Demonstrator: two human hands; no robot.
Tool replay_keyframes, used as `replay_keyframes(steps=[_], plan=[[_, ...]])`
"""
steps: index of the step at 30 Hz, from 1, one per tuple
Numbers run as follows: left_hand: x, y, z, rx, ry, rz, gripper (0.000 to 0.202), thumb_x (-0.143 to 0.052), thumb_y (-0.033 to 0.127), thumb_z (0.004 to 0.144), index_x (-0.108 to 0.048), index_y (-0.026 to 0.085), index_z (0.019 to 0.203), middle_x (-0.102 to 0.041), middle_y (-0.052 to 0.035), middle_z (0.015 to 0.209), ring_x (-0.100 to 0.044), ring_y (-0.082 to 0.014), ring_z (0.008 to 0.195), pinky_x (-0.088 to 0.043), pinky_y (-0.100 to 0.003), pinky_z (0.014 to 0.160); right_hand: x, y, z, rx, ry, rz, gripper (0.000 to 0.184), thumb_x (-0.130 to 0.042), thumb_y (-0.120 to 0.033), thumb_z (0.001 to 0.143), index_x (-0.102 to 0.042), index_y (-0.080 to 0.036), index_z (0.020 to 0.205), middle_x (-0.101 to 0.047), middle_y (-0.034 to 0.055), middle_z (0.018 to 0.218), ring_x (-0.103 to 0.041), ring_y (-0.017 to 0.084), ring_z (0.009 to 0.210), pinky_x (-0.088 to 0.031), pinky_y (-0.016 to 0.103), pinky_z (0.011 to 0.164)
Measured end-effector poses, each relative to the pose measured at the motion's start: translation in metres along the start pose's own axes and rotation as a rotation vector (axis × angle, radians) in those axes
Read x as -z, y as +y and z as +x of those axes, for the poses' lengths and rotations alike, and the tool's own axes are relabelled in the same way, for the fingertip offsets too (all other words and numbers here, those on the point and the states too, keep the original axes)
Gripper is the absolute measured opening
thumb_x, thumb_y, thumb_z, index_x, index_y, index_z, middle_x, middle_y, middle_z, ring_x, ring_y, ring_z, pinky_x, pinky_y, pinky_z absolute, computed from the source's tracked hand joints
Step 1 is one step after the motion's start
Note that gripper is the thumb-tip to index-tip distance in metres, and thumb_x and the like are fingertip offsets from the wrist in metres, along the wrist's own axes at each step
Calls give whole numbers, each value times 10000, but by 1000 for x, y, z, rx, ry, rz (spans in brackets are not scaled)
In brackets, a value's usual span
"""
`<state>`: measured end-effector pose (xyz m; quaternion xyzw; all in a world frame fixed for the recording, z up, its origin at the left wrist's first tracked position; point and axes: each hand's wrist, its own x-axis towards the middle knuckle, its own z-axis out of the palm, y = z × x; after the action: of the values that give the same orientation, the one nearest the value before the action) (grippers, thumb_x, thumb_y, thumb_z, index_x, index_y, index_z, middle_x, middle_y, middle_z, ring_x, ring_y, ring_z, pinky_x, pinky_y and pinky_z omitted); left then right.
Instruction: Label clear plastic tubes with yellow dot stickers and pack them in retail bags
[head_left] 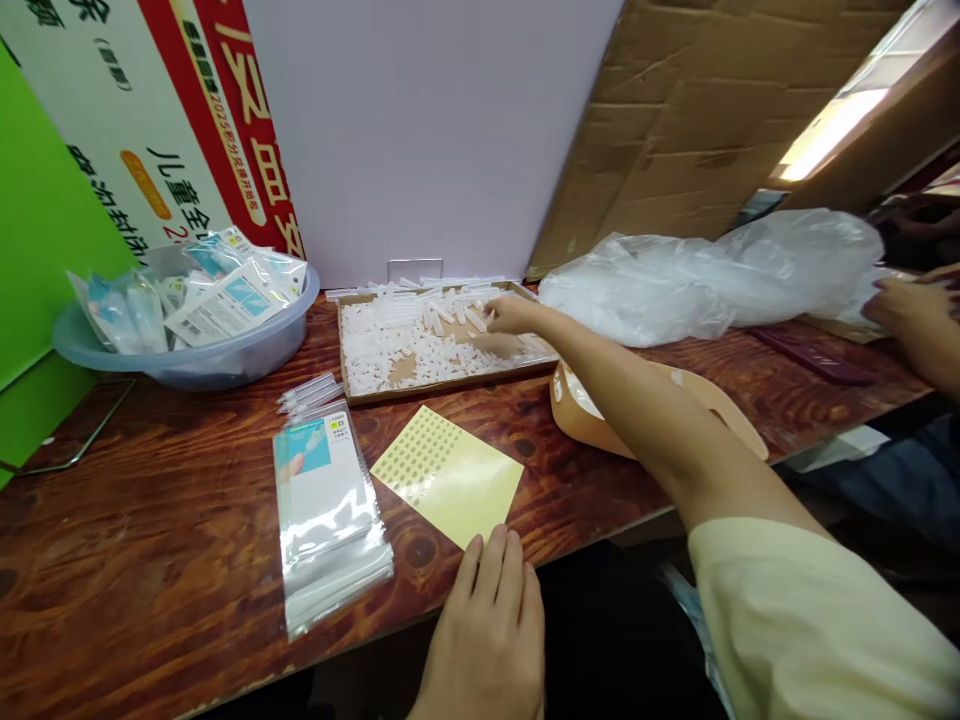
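My left hand (487,625) lies flat at the table's front edge, fingers stretched out at the near corner of a yellow sticker sheet (480,480) with rows of small round stickers. My right hand (514,315) reaches over a shallow cardboard tray (450,385), its fingers bent together in a pinch; what they hold, if anything, I cannot make out. Many small white plastic pieces (367,355) and several clear plastic tubes (409,290) fill the tray. Left of the sheet is a stack of clear packaging bags with printed cards (330,500), with several clear tubes (307,395) just behind it.
At the left stands a blue basin (247,360) full of packed bags (232,300). A large clear plastic bag (660,290) lies at the right, behind an orange basket-like container (600,420). Another person's hand (911,310) is at the far right, near a dark red flat object (814,355).
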<state>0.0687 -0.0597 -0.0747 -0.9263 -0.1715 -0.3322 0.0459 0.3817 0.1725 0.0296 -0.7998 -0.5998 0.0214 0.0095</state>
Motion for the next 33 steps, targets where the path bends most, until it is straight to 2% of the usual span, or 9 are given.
replay_keyframes(steps=[5, 9, 13, 17, 23, 25, 28, 30, 33], plan=[[-5, -6, 1, 43, 114, -58, 339, -394, 123, 858, -653, 51, 1065, -642, -151, 1203, -549, -294, 1198, -521, -383, 973, 21, 47, 11, -193, 80, 164, 287, -514, -126, 843, -611, -62, 1105, -691, 134, 896, -647, 149, 705, -507, 244, 651], [-4, -9, 4, 61, 125, -76, 349, -379, 106, 848, -654, 36, 1050, -651, -164, 1180, -563, -302, 1177, -538, -389, 944, 6, 71, 4, -271, -34, 177, 206, -610, -74, 760, -660, -76, 960, -683, 101, 746, -644, 160, 622, -526, 258, 590], [-6, -8, 5, 73, 137, -67, 331, -386, 96, 848, -660, 48, 1028, -666, -156, 1152, -589, -290, 1142, -552, -377, 922, -14, 68, -2, -269, -140, 65, 176, -703, -161, 684, -692, -87, 843, -674, 95, 680, -651, 210, 627, -528, 311, 592], [-10, -8, 5, 71, 168, -49, 320, -382, 84, 851, -664, 60, 1001, -685, -150, 1109, -614, -283, 1106, -566, -372, 896, -26, 52, 6, -230, -133, -60, 222, -736, -183, 611, -711, -104, 817, -689, 124, 739, -661, 270, 810, -526, 325, 698], [-15, -10, 4, 85, 219, -29, 308, -401, 56, 828, -668, 64, 982, -691, -142, 1096, -625, -284, 1088, -576, -369, 876, -13, 59, 16, -227, -104, -70, 182, -637, -171, 709, -692, -71, 851, -677, 112, 665, -644, 201, 647, -516, 271, 599], [-16, -12, 2, 80, 206, -25, 301, -417, 52, 821, -666, 66, 989, -687, -137, 1112, -621, -283, 1097, -574, -365, 883, -4, 69, 18, -230, -38, -77, 249, -574, -175, 770, -662, -51, 968, -693, 127, 759, -649, 187, 666, -511, 260, 610], [-16, -16, -1, 37, 135, -21, 315, -425, 65, 821, -653, 51, 1039, -662, -148, 1168, -594, -298, 1140, -565, -374, 909, 0, 80, 23, -196, 71, -137, 338, -569, -183, 788, -612, -53, 1097, -679, 187, 1008, -647, 247, 904, -500, 289, 730], [-15, -19, -2, 24, 102, -18, 333, -420, 79, 825, -640, 38, 1072, -643, -164, 1198, -576, -312, 1163, -561, -384, 920, -8, 80, 26, -136, 75, -163, 327, -608, -188, 760, -634, -102, 1074, -667, 174, 1081, -616, 270, 1008, -478, 296, 798], [-15, -21, -2, 23, 78, -9, 342, -416, 90, 827, -631, 31, 1087, -633, -172, 1211, -568, -316, 1173, -558, -384, 927, -27, 72, 29, -64, 14, -151, 236, -662, -156, 684, -684, -150, 919, -691, 138, 1025, -619, 269, 984, -462, 297, 813]])
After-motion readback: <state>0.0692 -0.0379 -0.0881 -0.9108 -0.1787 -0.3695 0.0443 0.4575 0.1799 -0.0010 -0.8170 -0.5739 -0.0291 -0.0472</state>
